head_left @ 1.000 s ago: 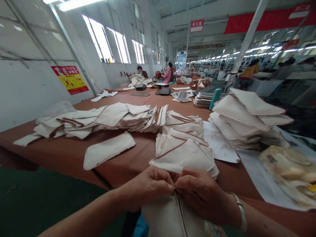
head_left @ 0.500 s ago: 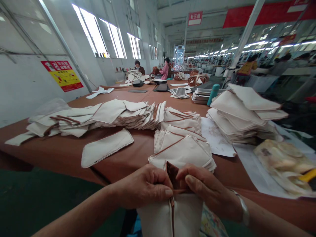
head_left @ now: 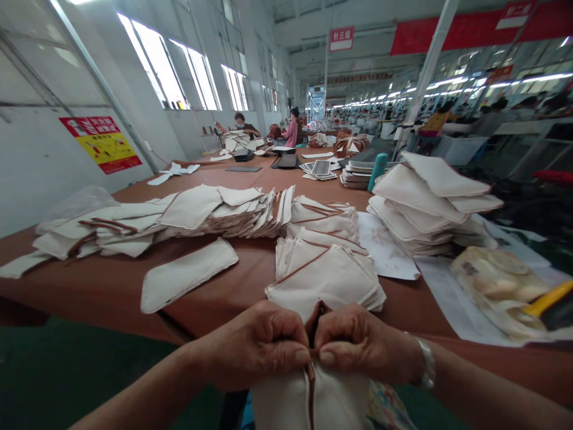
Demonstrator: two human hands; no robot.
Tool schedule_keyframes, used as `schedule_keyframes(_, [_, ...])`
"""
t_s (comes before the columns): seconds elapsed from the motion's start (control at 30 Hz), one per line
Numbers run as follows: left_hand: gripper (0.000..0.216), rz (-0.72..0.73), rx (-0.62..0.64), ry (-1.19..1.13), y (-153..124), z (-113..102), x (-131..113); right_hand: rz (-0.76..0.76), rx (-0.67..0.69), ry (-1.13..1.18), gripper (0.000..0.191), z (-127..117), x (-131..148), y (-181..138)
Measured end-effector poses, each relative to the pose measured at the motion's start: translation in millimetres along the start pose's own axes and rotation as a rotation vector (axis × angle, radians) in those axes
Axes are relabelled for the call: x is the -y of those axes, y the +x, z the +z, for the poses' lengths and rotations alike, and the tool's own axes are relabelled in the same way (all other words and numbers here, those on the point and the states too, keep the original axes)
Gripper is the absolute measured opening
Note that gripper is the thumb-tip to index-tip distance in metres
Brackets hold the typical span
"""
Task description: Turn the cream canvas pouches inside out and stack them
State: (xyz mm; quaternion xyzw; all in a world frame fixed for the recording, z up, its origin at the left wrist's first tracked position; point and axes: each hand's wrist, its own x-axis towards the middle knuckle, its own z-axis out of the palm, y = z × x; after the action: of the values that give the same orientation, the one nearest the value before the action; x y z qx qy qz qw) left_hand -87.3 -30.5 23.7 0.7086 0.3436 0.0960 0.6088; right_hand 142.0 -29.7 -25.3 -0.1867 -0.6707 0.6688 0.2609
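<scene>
A cream fabric piece with brown edging (head_left: 338, 397) hangs from both hands at the table's near edge, a brown-edged slit running down its middle. My left hand (head_left: 264, 343) pinches the brown edge on the left of the slit between thumb and bent fingers. Opposite it, my right hand (head_left: 362, 343) grips the right edge the same way, the two thumbs nearly touching. A small brown flap stands up between the fists. Just beyond the hands lies a stack of similar cream pieces with brown trim (head_left: 329, 269).
A long row of cream pieces (head_left: 201, 206) lies across the brown table (head_left: 192, 286). One single piece (head_left: 188, 275) rests in front. At right stand a taller stack (head_left: 416, 200), a teal cylinder (head_left: 378, 172), white paper and a plastic bag (head_left: 492, 280). Other people work farther back.
My right hand has moved left and closed tighter on the edge, with its thumb now beside my left thumb. The view has shifted slightly to the right.
</scene>
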Motion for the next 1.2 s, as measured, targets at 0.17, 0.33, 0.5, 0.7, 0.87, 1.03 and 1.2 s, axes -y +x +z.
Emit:
schedule_keyframes(0.17, [0.04,0.029,-0.059,0.062,5,0,-4,0.043,0.083,0.065,0.026,-13,12,0])
schedule_keyframes(0.33, [0.038,0.093,-0.077,0.014,10,2,-11,-0.017,0.029,-0.104,0.031,-11,24,8])
schedule_keyframes(0.5, [0.047,0.079,-0.015,-0.063,5,-14,-12,-0.097,0.003,-0.106,0.028,-11,19,9])
schedule_keyframes(0.7, [0.042,0.023,0.084,-0.006,9,-18,-12,-0.131,-0.006,-0.182,0.032,-11,16,8])
schedule_keyframes(0.87, [0.034,0.025,0.064,0.207,8,-3,-12,-0.12,-0.018,-0.292,0.034,-5,10,7])
schedule_keyframes(1.03, [0.041,0.033,0.022,0.132,1,-7,-10,-0.129,-0.075,-0.203,0.035,-12,18,2])
schedule_keyframes(1.2, [0.043,-0.066,0.125,-0.011,-11,-26,11,-0.002,-0.153,-0.164,0.036,-75,25,-21])
